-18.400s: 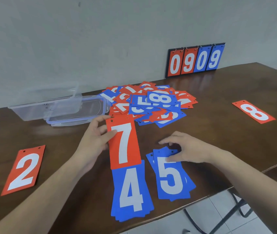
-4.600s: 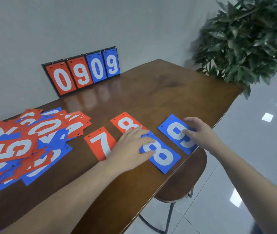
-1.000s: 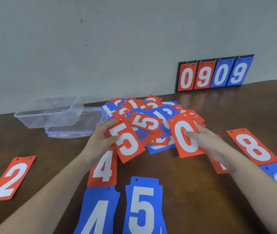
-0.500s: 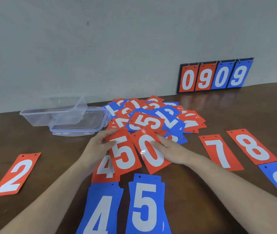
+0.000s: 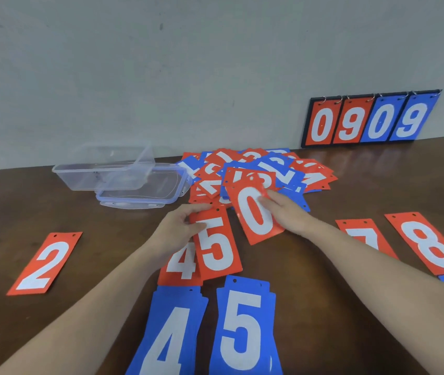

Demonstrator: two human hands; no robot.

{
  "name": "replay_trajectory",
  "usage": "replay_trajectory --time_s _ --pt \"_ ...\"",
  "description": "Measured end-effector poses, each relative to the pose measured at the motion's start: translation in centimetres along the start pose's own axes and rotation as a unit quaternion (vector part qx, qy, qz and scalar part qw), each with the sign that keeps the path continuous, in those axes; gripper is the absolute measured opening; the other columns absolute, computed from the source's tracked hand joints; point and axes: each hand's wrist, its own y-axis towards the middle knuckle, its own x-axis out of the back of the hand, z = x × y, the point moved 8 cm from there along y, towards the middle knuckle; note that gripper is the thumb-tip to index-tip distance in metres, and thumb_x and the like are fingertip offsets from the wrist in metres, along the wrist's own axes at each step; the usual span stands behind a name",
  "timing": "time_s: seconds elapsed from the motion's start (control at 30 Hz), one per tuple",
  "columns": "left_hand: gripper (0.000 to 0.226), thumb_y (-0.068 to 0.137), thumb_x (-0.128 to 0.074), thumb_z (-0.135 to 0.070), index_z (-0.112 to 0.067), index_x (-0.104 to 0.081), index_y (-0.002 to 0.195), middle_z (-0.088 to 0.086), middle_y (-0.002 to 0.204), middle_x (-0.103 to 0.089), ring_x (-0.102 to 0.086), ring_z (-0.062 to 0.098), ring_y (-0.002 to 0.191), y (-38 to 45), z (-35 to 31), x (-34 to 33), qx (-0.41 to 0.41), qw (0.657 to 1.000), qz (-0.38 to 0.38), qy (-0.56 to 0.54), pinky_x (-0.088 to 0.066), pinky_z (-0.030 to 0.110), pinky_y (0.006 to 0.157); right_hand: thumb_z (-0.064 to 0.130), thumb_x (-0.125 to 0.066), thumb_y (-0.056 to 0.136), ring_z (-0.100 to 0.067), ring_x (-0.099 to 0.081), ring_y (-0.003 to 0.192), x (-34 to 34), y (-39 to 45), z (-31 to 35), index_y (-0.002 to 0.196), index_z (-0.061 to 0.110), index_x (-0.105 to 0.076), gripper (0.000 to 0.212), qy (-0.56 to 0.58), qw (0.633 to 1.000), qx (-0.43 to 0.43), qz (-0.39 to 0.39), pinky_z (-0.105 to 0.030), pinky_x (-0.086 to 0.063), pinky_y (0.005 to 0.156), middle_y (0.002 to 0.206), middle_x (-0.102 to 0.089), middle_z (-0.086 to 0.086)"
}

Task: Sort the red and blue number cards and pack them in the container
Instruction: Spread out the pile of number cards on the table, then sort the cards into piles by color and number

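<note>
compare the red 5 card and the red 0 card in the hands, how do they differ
The red 5 card is held by the left hand and overlaps the red 4 card; the red 0 card is held by the right hand and sits nearer the mixed pile. The 5 stands nearly straight, while the 0 tilts more to the left. Both are red with white digits and punched holes.

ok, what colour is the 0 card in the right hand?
Red with a white digit; the 0 card in the right hand shows best in the head view.
</note>
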Motion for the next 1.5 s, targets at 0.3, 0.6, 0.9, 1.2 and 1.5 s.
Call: replay_trajectory --time_s 0.3,0.6,0.9,1.2,1.5 --pt "0.041 0.097 -0.064 -0.014 -0.037 -0.055 0.129 -0.007 0.135 -0.053 -0.06 0.012 0.115 3.9 -2.6 -6.1 -0.047 0.99 0.072 0.112 -0.056 0.017 0.072 0.038 -0.061 0.097 -0.014 -0.072 0.103 6.1 -2.9 -1.5 0.126 0.028 -0.059 0.03 0.162 0.976 -0.027 -0.145 -0.041 -0.06 0.09 0.119 -0.071 0.009" --pt "0.034 0.095 -0.066 -0.03 -0.032 -0.058 0.128 -0.012 0.129 -0.055 -0.051 0.011 0.124 4.1 -2.5 -5.4 -0.108 0.967 -0.044 0.227 -0.046 0.026 0.096 0.034 -0.069 0.093 -0.015 -0.076 0.089 3.5 -4.7 -1.8 0.122 0.026 -0.059 0.033 0.156 0.982 -0.066 -0.082 -0.041 -0.063 0.079 0.107 -0.076 0.005" --pt "0.048 0.092 -0.072 -0.029 -0.034 -0.048 0.133 -0.009 0.1 -0.075 -0.074 0.011 0.091 -2.1 0.0 2.3 -0.02 0.994 -0.074 -0.079 -0.062 0.039 0.082 0.028 -0.067 0.096 -0.021 -0.076 0.091 -8.1 -1.9 5.3 0.125 0.024 -0.059 0.031 0.183 0.98 -0.049 0.057 -0.042 -0.062 0.083 0.106 -0.077 0.0" --pt "0.041 0.094 -0.069 -0.019 -0.035 -0.055 0.129 -0.009 0.101 -0.072 -0.071 0.011 0.096 -10.1 7.6 17.4 0.029 0.979 -0.199 -0.021 -0.06 0.029 0.08 0.017 -0.066 0.097 -0.027 -0.074 0.073 -21.4 0.4 12.9 0.108 0.009 -0.061 0.015 0.155 0.978 -0.024 0.14 -0.036 -0.062 0.068 0.085 -0.076 -0.014" --pt "0.037 0.1 -0.06 -0.017 -0.033 -0.051 0.131 -0.014 0.102 -0.062 -0.065 0.008 0.091 -16.3 14.4 31.2 0.086 0.933 -0.35 0.02 -0.056 0.022 0.064 0.031 -0.056 0.098 -0.008 -0.06 0.098 -32.5 2.2 18.3 0.106 0.033 -0.062 0.011 -0.152 0.966 0.168 0.125 -0.029 -0.048 0.087 0.1 -0.069 0.014"
